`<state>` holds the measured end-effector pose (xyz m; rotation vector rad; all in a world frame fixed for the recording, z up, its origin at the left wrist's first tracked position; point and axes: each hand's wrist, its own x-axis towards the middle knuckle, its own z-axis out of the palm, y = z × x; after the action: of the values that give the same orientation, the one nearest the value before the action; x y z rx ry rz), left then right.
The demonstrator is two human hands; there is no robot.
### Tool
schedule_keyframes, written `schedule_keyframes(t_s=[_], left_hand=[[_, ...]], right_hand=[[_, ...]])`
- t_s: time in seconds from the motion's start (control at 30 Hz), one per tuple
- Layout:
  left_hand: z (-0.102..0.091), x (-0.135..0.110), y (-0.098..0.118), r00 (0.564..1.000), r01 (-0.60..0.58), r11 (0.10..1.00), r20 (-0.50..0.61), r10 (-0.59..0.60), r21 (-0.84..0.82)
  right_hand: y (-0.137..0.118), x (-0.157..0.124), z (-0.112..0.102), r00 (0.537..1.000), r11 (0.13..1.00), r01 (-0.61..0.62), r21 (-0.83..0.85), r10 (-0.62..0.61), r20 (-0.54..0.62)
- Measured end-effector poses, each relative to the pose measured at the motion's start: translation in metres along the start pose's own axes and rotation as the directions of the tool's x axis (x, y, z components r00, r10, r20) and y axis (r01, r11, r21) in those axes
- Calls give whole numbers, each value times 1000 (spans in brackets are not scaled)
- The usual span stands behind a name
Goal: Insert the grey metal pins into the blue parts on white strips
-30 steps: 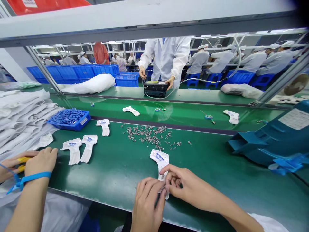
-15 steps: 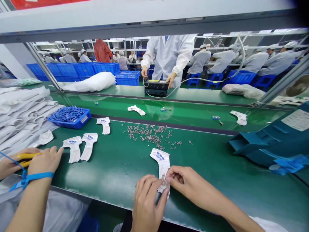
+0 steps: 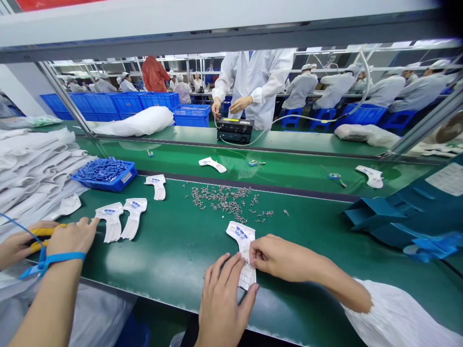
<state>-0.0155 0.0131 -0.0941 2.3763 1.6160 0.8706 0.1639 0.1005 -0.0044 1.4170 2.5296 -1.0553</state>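
1. The left hand (image 3: pixel 222 301) lies flat, fingers spread, covering the lower end of the white plastic shell (image 3: pixel 243 243); the right hand (image 3: pixel 277 256) pinches its edge, though what sits between those fingertips is hidden.
2. The shell lies on the green bench (image 3: pixel 173 250), long axis running away from the person, wider end far.
3. The blue tray (image 3: pixel 104 174) holds small blue parts; loose screws (image 3: pixel 226 200) lie scattered beyond the shell.

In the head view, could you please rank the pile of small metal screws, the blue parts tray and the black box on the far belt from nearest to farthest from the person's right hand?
From the right hand:
1. Pile of small metal screws, just beyond it on the green mat.
2. Blue parts tray, far off to the left.
3. Black box, across on the far belt, by a white-coated co-worker.
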Motion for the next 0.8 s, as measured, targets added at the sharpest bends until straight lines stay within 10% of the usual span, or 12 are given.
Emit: schedule_keyframes(t_s=[0.8], left_hand=[[7,0,-10,997,-52,999,-51,52,14]], right_hand=[[2,0,70,919,805,-31,593,257,-301]])
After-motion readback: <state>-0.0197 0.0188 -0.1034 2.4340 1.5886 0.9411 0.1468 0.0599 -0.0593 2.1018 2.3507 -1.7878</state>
